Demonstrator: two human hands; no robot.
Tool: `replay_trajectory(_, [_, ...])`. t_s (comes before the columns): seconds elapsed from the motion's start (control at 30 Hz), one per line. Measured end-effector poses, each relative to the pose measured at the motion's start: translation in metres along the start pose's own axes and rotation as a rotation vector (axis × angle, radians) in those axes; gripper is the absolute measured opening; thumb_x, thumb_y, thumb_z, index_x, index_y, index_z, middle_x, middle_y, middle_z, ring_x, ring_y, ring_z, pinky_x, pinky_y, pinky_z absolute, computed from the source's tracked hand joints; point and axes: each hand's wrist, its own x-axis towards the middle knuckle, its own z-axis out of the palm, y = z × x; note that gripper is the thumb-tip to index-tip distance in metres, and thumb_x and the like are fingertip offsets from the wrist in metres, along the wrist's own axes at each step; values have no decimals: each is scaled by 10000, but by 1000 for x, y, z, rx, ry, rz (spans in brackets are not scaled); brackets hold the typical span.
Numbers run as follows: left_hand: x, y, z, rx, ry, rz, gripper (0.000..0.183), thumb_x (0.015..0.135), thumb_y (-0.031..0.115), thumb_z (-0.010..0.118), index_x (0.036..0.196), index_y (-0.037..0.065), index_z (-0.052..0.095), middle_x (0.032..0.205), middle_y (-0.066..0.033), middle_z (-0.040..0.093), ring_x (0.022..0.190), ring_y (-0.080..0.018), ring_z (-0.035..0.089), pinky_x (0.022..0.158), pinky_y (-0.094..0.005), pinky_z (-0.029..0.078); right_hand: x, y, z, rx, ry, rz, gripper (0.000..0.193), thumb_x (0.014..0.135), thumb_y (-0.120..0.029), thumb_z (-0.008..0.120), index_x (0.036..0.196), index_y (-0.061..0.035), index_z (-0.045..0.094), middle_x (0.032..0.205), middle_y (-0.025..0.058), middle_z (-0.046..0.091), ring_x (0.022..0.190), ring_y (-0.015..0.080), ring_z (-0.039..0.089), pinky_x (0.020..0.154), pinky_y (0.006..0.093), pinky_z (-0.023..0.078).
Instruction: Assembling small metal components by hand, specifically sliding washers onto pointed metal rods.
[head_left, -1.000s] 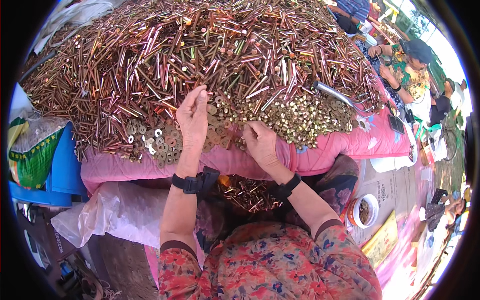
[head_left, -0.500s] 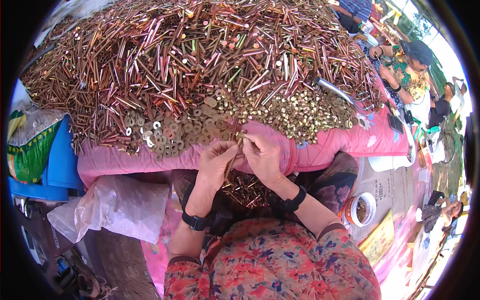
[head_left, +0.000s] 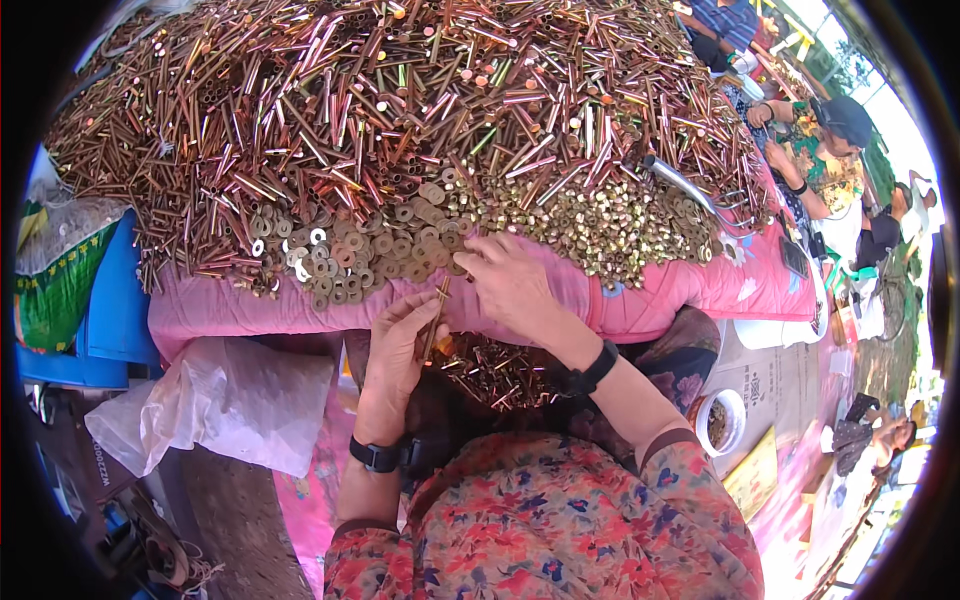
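Observation:
In my left hand (head_left: 398,340), thumb and fingers are closed around a slim, brass-coloured metal bolt (head_left: 437,318). It stands tilted, its upper end showing past the fingertips with a small flat piece near the top. My right hand (head_left: 515,290) is apart from it, to the right, at the table's near edge. Its fingers are bent together at the edge of a heap of flat round washers (head_left: 385,250); what is between the fingertips is hidden. Right of the washers lies a heap of small shiny nuts (head_left: 580,225). Behind both spreads a large pile of coppery metal tubes (head_left: 400,110).
A pink quilted cloth (head_left: 250,315) covers the table's near edge. More metal pieces (head_left: 490,375) lie below, at my lap. A curved metal handle (head_left: 685,185) rests on the pile's right side. Plastic sheeting (head_left: 220,400) hangs left; a white bucket (head_left: 722,420) stands right. Other people sit far right.
My hands were together at the bolt's upper end. Now they are apart: the left has lowered slightly with the bolt, and the right has moved up to the washers' edge.

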Motion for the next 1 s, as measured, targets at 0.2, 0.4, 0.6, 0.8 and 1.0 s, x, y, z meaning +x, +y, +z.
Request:
replay_trajectory(0.2, [-6, 4, -1, -28, 19, 43, 152, 849, 56, 617, 991, 3, 625, 807, -65, 664, 663, -129, 642, 522, -197, 511, 14, 20, 7, -91, -78, -82, 217, 722, -41, 599, 939, -52, 589, 948, 41, 584, 917, 239, 538, 714, 348, 480])
replay_trajectory(0.4, [-10, 3, 2, 54, 37, 122, 122, 827, 52, 656, 927, -17, 644, 777, -81, 663, 638, -117, 632, 491, -185, 473, 6, -3, -6, 1125, 272, 629, 188, 871, -41, 582, 1049, -37, 520, 897, 27, 594, 802, 110, 588, 664, 230, 497])
replay_trajectory(0.6, [-10, -2, 14, 85, -14, 138, 123, 808, 38, 676, 910, -24, 647, 768, -79, 661, 643, -116, 629, 507, -180, 460, -10, -8, -13, 1331, 305, 755, 262, 875, -37, 587, 1111, -16, 475, 878, 59, 599, 754, 113, 605, 652, 222, 522])
replay_trajectory(0.8, [-9, -13, 25, 18, -19, 252, 151, 845, 94, 637, 951, -13, 622, 816, -61, 654, 654, -111, 619, 578, -214, 477, -27, -20, -9, 1443, 241, 807, 247, 877, -49, 591, 1092, 11, 485, 865, 76, 607, 729, 123, 618, 634, 237, 531])
replay_trajectory(1.0, [-12, -22, 27, 54, -52, 21, 155, 857, 167, 637, 889, 15, 636, 767, -30, 633, 572, -52, 510, 482, -169, 367, -45, -29, 1, 1189, 150, 748, 201, 891, -94, 586, 1045, 30, 552, 835, 65, 609, 678, 98, 608, 578, 250, 510])
